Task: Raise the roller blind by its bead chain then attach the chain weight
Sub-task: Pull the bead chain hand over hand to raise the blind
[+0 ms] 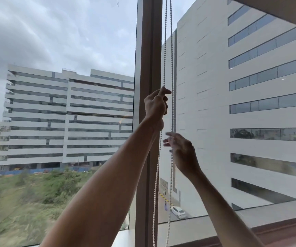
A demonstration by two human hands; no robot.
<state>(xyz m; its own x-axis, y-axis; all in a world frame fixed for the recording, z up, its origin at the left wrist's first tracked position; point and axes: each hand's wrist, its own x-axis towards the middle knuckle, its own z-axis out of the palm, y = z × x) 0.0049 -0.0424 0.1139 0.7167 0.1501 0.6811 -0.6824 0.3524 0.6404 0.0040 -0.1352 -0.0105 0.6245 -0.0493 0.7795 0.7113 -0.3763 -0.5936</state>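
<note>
A white bead chain hangs as two strands in front of the brown window mullion, running from the top edge down past the sill. My left hand is raised and grips the left strand with curled fingers. Lower and to the right, my right hand is at the right strand with its fingers spread and loose around it; whether they pinch it is unclear. The bottom edge of the raised blind shows at the top right corner. No chain weight is in view.
Large window panes fill the view, with office buildings outside. A reddish-brown sill runs along the bottom right. A white ledge sits at the foot of the mullion.
</note>
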